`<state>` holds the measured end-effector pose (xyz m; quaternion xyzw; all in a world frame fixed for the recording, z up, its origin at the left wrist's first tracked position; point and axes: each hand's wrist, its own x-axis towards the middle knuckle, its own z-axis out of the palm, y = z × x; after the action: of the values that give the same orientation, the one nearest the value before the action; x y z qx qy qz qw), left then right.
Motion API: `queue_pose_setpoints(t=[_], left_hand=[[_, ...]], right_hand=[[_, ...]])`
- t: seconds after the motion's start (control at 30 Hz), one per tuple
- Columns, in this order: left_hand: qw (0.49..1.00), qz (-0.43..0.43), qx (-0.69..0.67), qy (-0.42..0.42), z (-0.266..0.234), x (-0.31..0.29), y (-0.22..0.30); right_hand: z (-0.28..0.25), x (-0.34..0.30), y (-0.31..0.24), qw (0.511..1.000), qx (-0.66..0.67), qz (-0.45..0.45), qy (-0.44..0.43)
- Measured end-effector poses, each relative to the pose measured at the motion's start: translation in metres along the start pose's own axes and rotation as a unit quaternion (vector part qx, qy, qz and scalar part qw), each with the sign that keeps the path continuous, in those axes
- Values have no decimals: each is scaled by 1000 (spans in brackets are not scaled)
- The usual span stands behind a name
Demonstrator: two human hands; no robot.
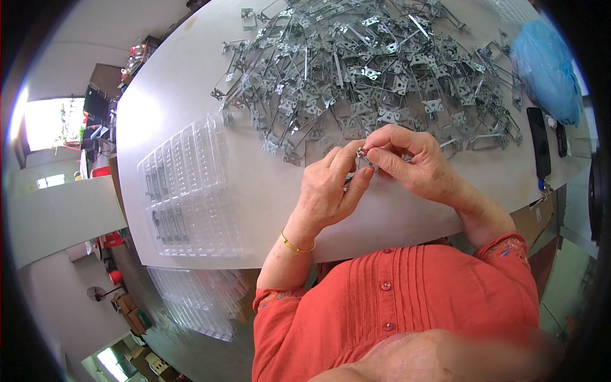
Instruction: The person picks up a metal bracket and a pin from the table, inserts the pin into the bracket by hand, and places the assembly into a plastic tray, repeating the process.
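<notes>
Both my hands meet over the white table [191, 83], just in front of a big pile of small grey metal brackets [363, 63]. My left hand [328, 191] and my right hand [407, 159] pinch one small metal bracket [364, 154] between their fingertips, holding it a little above the table. Most of the bracket is hidden by my fingers. A gold bangle sits on my left wrist.
A clear plastic compartment tray [191, 184] lies to the left, with a few parts in its left slots. More clear trays [203, 299] sit lower, off the table edge. At the right lie a blue plastic bag [547, 63] and a black phone [540, 140].
</notes>
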<state>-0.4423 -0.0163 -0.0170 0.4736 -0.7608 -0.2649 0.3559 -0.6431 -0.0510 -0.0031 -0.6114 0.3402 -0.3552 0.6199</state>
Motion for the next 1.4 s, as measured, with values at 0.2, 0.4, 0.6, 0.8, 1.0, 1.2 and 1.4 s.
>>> queue_pose_setpoints(t=[0.2, 0.4, 0.6, 0.8, 1.0, 1.2, 1.4], left_hand=[[998, 40, 38, -23, 2, -1, -3], [991, -23, -120, -58, 5, -7, 2], [885, -231, -404, -4, -9, -1, 5], [862, -217, -457, -12, -9, -3, 2], [868, -211, -450, -15, -10, -4, -3], [892, -187, -412, -4, -11, -3, 2], [915, -173, -363, -10, -13, -7, 0]], right_hand=[[-1, -1, -6, 970, -197, -138, 46], [-1, -1, -12, 978, -95, -137, 123], [-2, -4, -7, 997, -39, -27, 58], [2, -5, -6, 996, -81, 13, 27], [-1, -3, -7, 994, -102, 17, 24], [-2, -3, -13, 991, -132, 1, 26], [4, -4, -4, 990, -133, -29, 50]])
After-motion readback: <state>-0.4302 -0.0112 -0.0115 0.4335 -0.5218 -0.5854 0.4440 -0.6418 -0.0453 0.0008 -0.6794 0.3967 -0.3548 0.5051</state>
